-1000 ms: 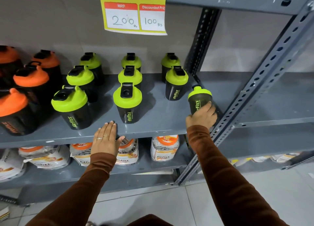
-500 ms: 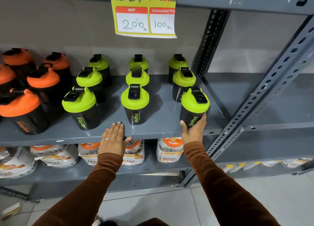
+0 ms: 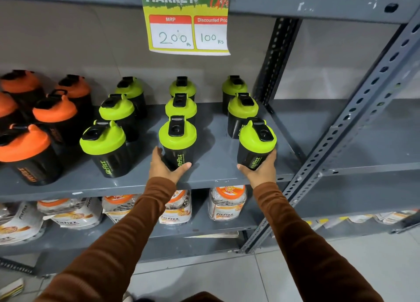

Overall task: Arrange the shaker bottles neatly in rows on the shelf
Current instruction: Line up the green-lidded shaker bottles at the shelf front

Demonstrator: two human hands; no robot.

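Note:
Black shaker bottles with green lids stand in three rows on the grey shelf (image 3: 218, 165). My left hand (image 3: 164, 166) wraps the base of the front middle green bottle (image 3: 178, 140). My right hand (image 3: 261, 171) grips the base of the front right green bottle (image 3: 256, 142), which stands upright near the shelf's front edge. A third front green bottle (image 3: 105, 147) stands to the left, untouched. Behind these stand more green bottles (image 3: 181, 107). Orange-lidded shakers (image 3: 25, 151) crowd the shelf's left end.
A price sign (image 3: 187, 20) hangs from the shelf above. Perforated metal uprights (image 3: 354, 120) rise right of the bottles. The shelf below holds white and orange packets and jars (image 3: 225, 204). Tiled floor lies beneath.
My left hand left the shelf edge and closed on the front middle bottle. My right hand brought its bottle from the right upright to the front of the right row.

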